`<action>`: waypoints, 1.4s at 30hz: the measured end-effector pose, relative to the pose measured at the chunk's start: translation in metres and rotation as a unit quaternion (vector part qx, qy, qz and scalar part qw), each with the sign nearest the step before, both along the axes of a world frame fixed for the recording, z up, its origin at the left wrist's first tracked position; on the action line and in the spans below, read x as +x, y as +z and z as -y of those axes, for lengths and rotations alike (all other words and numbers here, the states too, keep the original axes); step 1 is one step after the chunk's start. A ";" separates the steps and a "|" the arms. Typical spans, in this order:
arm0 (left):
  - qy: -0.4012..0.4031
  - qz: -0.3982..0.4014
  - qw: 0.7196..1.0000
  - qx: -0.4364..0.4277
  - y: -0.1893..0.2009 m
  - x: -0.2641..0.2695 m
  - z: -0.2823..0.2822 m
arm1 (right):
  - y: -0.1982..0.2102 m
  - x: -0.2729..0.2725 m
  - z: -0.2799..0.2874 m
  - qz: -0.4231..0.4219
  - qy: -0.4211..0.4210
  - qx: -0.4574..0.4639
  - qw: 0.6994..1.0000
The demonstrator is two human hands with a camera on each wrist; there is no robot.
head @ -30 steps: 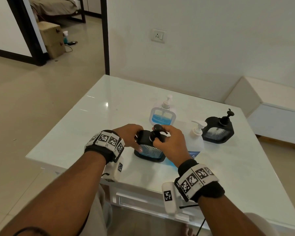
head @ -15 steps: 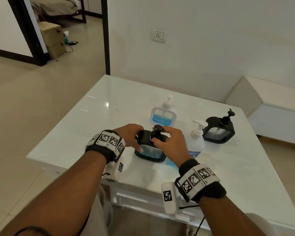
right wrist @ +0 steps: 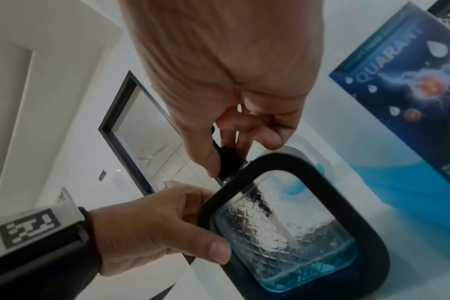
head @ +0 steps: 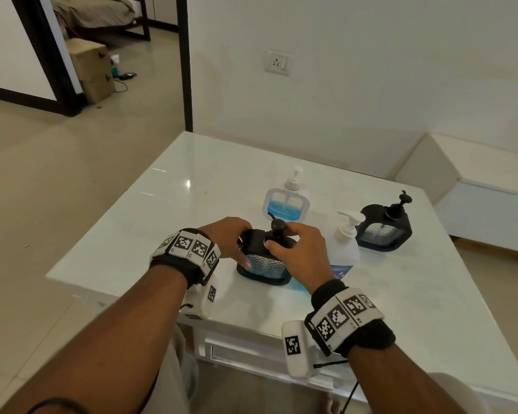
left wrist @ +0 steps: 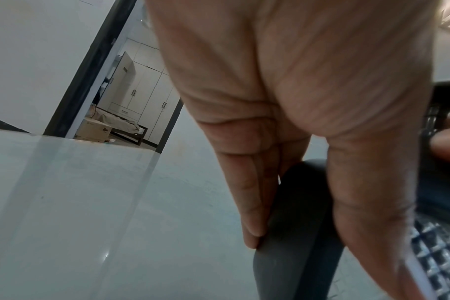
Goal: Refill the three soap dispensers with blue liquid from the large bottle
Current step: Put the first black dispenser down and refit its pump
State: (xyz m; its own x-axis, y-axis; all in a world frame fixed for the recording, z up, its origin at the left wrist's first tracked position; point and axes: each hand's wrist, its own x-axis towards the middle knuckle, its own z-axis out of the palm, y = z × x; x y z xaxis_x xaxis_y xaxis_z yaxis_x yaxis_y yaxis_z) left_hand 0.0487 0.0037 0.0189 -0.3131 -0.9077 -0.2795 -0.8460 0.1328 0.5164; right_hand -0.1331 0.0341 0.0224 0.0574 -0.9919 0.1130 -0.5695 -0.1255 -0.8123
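A: Where is your left hand [head: 226, 236]?

B: You grasp the near black dispenser [head: 265, 261] with it, fingers curled round its left side and thumb down on the patterned glass front. The left wrist view shows your fingertips [left wrist: 252, 229] pressed against the black frame.

A: And your right hand [head: 296, 249]?

B: You pinch the black pump [head: 277, 227] at its collar on top of that dispenser; the right wrist view shows thumb and fingers closed round the pump's neck. A shallow layer of blue liquid [right wrist: 308, 272] lies in the bottom of the glass.

A: Where does the dispenser stand?

B: Upright on the white table [head: 162, 234], near your edge of it. The large bottle [head: 344, 249], white pump on top and blue label on its front, stands just beside it on your right. Behind it is a clear dispenser [head: 286, 201] about half full of blue. The second black dispenser [head: 385, 230] stands to the right of the large bottle.
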 end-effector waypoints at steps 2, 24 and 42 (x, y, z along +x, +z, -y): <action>0.000 0.001 1.000 0.000 0.001 0.000 0.000 | 0.000 0.000 -0.001 -0.005 -0.022 -0.008 1.000; -0.005 0.009 1.000 -0.001 0.002 0.000 0.002 | 0.002 0.007 -0.007 -0.033 -0.071 -0.013 0.997; -0.002 -0.037 0.999 0.015 0.000 0.002 0.002 | 0.100 -0.119 -0.017 -0.123 0.019 0.139 0.982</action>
State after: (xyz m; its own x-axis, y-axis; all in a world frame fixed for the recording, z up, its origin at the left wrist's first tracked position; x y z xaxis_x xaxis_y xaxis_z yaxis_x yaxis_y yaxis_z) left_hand 0.0505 0.0017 0.0188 -0.3372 -0.8983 -0.2817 -0.8048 0.1198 0.5813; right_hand -0.2523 0.0514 0.1223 0.0861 -0.9790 -0.1847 -0.7518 0.0578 -0.6568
